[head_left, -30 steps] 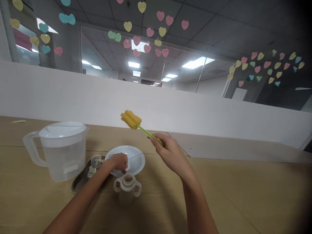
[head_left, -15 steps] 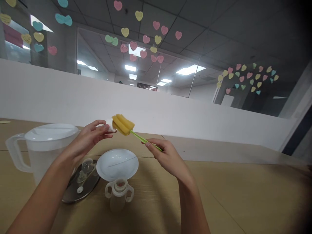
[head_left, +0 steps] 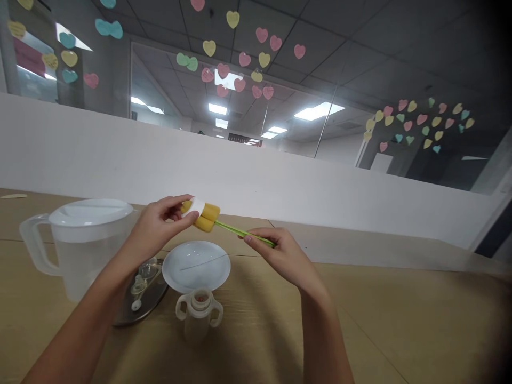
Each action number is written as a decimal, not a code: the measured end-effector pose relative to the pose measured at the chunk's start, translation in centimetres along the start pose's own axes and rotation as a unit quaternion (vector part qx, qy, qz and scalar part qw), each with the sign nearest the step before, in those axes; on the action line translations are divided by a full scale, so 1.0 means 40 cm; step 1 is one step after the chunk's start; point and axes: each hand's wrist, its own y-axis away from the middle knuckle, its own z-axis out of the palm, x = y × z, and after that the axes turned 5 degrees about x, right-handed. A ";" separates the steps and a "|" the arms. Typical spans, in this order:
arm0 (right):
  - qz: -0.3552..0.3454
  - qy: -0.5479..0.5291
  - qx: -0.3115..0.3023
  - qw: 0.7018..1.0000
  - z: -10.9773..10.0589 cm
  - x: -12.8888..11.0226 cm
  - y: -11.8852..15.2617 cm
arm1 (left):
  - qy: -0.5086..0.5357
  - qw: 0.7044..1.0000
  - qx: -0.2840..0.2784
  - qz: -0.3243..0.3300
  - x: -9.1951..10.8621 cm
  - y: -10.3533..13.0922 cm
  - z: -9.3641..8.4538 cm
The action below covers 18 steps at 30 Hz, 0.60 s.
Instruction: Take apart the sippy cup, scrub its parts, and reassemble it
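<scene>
My left hand (head_left: pixel 168 221) is closed on a white bottle ring (head_left: pixel 196 206), gripping it between thumb and fingers. A yellow sponge bottle brush (head_left: pixel 208 217) passes through that ring, its sponge showing on both sides. My right hand (head_left: pixel 282 250) is closed round the brush's thin green handle. Below the hands sits a white bowl (head_left: pixel 196 266) with a thin line across it; I cannot tell whether that is a stick or a reflection. In front of the bowl stands an uncapped baby bottle (head_left: pixel 198 320) with two side handles.
A large lidded plastic pitcher (head_left: pixel 80 256) stands at the left. Behind my left forearm is a dark metal tray (head_left: pixel 148 309) holding clear bottle parts (head_left: pixel 140 285). A low white wall (head_left: pixel 248 184) with glass above, dotted with heart-shaped notes, runs along the table's back.
The ring has moved right along the sponge, from its far tip to round its middle. My left hand has shifted right with it. The view has turned slightly.
</scene>
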 end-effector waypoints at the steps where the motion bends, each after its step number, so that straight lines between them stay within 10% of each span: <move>1: 0.002 0.009 0.008 1.000 0.000 -0.002 0.002 | -0.016 1.000 0.019 0.016 0.002 0.002 0.002; 9: 0.012 0.082 0.149 0.985 0.000 -0.009 0.015 | -0.240 0.947 0.144 0.157 0.010 0.014 -0.004; 14: -0.031 0.028 0.049 0.998 0.016 -0.015 0.010 | -0.265 0.943 0.109 0.167 0.006 0.011 -0.003; 18: -0.025 0.071 0.079 0.994 0.033 -0.010 0.001 | -0.305 0.944 0.046 0.115 -0.010 -0.004 -0.027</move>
